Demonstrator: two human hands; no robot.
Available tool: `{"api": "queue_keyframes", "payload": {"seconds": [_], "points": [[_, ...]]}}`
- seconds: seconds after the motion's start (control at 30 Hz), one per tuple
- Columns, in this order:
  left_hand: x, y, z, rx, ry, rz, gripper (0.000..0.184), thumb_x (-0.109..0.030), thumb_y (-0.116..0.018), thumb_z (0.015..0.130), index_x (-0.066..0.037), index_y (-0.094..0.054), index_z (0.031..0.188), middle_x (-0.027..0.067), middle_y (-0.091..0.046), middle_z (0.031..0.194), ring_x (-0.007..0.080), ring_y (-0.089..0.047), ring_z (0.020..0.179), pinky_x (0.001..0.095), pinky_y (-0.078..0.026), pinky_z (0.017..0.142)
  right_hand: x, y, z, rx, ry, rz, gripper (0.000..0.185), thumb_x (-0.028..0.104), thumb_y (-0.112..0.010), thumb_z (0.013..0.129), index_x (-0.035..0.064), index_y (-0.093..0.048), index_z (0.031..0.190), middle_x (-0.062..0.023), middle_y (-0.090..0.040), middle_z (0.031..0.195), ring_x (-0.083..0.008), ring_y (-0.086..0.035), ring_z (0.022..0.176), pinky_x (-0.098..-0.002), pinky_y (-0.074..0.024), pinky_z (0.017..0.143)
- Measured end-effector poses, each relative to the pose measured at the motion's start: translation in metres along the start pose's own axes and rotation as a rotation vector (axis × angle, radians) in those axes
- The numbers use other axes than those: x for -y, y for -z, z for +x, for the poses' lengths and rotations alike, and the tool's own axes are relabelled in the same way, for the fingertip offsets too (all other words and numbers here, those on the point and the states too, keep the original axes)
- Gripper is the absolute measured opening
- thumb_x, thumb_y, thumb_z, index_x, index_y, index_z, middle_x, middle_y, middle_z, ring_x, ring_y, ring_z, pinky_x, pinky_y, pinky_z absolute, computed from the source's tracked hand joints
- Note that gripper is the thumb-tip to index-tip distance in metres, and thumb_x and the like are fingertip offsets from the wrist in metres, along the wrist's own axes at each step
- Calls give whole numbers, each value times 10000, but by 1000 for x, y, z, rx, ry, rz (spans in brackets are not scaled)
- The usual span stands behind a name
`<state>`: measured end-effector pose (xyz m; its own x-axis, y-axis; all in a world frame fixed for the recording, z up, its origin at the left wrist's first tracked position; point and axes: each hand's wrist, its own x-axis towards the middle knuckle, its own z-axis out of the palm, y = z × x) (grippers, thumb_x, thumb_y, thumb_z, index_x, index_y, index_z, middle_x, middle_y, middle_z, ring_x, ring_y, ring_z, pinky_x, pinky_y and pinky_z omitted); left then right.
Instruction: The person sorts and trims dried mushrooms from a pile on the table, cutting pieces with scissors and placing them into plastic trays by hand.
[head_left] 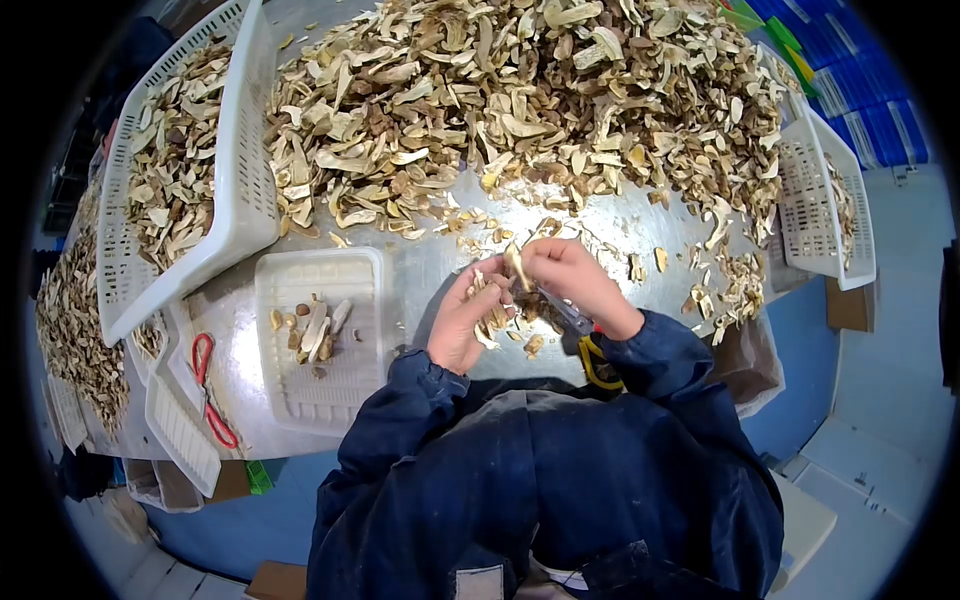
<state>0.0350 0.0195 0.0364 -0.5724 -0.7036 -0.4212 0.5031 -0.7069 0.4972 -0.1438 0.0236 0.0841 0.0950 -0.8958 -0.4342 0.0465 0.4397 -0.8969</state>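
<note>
My left hand (462, 320) is closed around several dried mushroom slices (487, 325), some of which poke out below its fingers. My right hand (582, 278) pinches a pale dried mushroom slice (516, 268) close to the left fingertips. Beneath the right hand lies a tool with yellow and black handles (600, 362), partly hidden by the hand and sleeve. Small mushroom pieces (535, 345) are scattered on the metal table (420, 285) around both hands.
A large heap of mushroom slices (520, 110) covers the table's far side. White baskets (245, 190) stand left and right (800, 190). A shallow white tray (285, 390) holds a few pieces, with red-handled scissors (203, 360) beside it. Blue crates (860, 90) are stacked at far right.
</note>
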Motion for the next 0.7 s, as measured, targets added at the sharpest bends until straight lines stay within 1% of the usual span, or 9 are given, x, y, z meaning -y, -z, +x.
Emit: {"api": "queue_keyframes", "payload": {"seconds": [0.03, 0.1, 0.13, 0.23, 0.27, 0.37, 0.4, 0.6, 0.7], "points": [[1, 1, -1, 23, -2, -5, 290, -89, -538, 915, -39, -495, 1197, 42, -561, 982, 140, -564, 852, 295, -503, 729, -19, 1, 0, -43, 98, -209, 227, 197, -572, 862, -8, -632, 786, 12, -599, 660, -94, -515, 572, -260, -412, 536], [4, 8, 0, 29, 30, 44, 229, -91, -536, 917, -48, -509, 1140, 43, -567, 963, 140, -570, 833, 298, -506, 720, -21, -4, -7, 0, 184, -435, 214, 202, -582, 857, 2, -632, 800, 6, -587, 646, -75, -501, 588, -252, -402, 546], [5, 10, 0, 33, 45, 69, 198, -91, -534, 917, -53, -516, 1111, 44, -570, 954, 140, -573, 824, 300, -507, 715, -10, -8, -13, -17, 140, -468, 213, 208, -585, 862, 9, -633, 807, 2, -565, 640, -65, -488, 597, -242, -397, 554], [2, 1, -5, -69, 24, -78, 144, -92, -569, 897, -54, -515, 1025, 48, -574, 889, 132, -577, 766, 280, -499, 708, -21, -5, -14, -82, 51, -173, 221, 216, -579, 875, 10, -636, 819, 20, -555, 650, -55, -476, 598, -233, -391, 550], [1, 0, -6, -68, 15, -76, 144, -89, -571, 895, -55, -516, 1024, 47, -576, 891, 130, -578, 764, 278, -496, 702, -26, -5, -16, -73, 49, -110, 178, 184, -586, 877, 12, -632, 877, 28, -564, 684, -46, -475, 611, -222, -387, 553], [2, -1, -8, -59, -5, -33, 140, -79, -572, 890, -56, -521, 1019, 47, -582, 892, 126, -578, 761, 271, -488, 685, -24, -12, -26, -12, 58, -62, 151, 145, -596, 870, 6, -612, 926, 24, -580, 714, -43, -475, 621, -210, -387, 558], [4, -1, -7, -49, -9, 10, 137, -75, -571, 889, -56, -523, 1016, 47, -583, 889, 125, -578, 761, 268, -485, 681, -22, -14, -28, 8, 48, -12, 116, 97, -588, 857, -4, -588, 915, 2, -599, 730, -45, -497, 626, -206, -399, 567], [12, -2, -7, -58, 16, 177, 109, -80, -546, 902, -52, -520, 1005, 55, -580, 843, 146, -580, 729, 275, -480, 659, -36, -16, -28, -26, 132, 3, 77, 62, -545, 853, -13, -562, 846, -21, -614, 733, -45, -528, 602, -209, -419, 554], [10, -2, -9, -67, 83, 68, 103, -99, -546, 904, -52, -525, 992, 55, -581, 845, 151, -579, 723, 280, -481, 659, -28, -9, -32, 92, -17, 135, 86, 73, -554, 858, -12, -569, 852, -20, -611, 725, -45, -523, 585, -201, -413, 534]]}}
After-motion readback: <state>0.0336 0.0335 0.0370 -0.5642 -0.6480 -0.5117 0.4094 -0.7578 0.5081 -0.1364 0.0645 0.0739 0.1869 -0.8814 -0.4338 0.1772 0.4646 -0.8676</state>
